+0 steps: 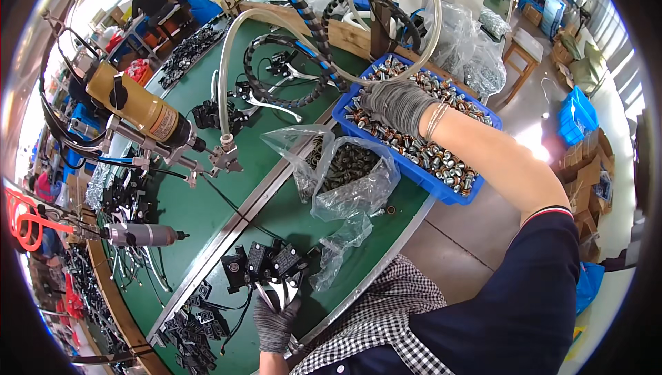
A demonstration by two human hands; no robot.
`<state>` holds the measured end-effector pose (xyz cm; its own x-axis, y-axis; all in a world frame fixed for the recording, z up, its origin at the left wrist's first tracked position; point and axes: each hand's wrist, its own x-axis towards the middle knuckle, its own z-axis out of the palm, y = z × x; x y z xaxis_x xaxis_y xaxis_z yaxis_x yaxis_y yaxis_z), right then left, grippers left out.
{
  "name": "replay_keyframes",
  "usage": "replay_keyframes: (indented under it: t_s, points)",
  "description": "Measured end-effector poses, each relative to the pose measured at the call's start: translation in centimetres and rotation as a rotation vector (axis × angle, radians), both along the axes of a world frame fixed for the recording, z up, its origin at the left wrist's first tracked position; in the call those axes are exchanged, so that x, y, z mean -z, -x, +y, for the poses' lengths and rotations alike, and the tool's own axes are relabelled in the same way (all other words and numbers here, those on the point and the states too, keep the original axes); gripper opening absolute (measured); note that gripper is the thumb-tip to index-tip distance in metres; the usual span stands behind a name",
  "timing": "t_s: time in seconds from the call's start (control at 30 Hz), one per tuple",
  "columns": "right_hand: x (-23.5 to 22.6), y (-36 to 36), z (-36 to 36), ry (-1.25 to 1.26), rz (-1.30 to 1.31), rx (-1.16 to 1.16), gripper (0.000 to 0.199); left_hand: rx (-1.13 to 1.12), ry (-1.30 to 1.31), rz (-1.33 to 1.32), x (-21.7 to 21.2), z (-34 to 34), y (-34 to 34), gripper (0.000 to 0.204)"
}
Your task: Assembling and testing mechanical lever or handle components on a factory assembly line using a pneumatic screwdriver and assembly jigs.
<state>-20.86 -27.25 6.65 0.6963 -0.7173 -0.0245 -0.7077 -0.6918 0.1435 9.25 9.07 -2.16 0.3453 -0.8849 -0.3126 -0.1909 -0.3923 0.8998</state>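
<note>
My left hand, in a grey knit glove, is closed round the silver levers of several black-bodied brake lever assemblies at the near edge of the green bench. Their black housings point away from me, and a thin black cable trails from them. Far to the right, my right hand, gloved too, reaches into a blue bin full of bolts. Its fingers are curled down among the bolts, and their tips are hidden. Beside the bin lies an open clear plastic bag of small dark fittings.
A gold-bodied power driver and a grey one hang at the left. A clear hose and black spiral-wrapped cables arch over the bench. A metal rail crosses the green bench. Black parts are piled near left.
</note>
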Motion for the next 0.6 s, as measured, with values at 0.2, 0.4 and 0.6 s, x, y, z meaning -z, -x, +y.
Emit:
replay_keyframes:
  t_s: [0.2,0.4,0.6]
  points:
    - [1.5,2.3,-0.9,0.104,-0.160,-0.092,0.017,0.012,0.002,0.003,0.5,-0.3,0.1,0.059]
    - [-6.6,2.1,7.8,-0.287,-1.259,0.096,0.013,-0.009,0.047,-0.037,0.9,0.4,0.1,0.054]
    - [-3.3,-1.3,18.9,-1.226,-1.619,0.335,0.024,-0.104,0.046,0.054,-1.0,0.9,0.6,0.054]
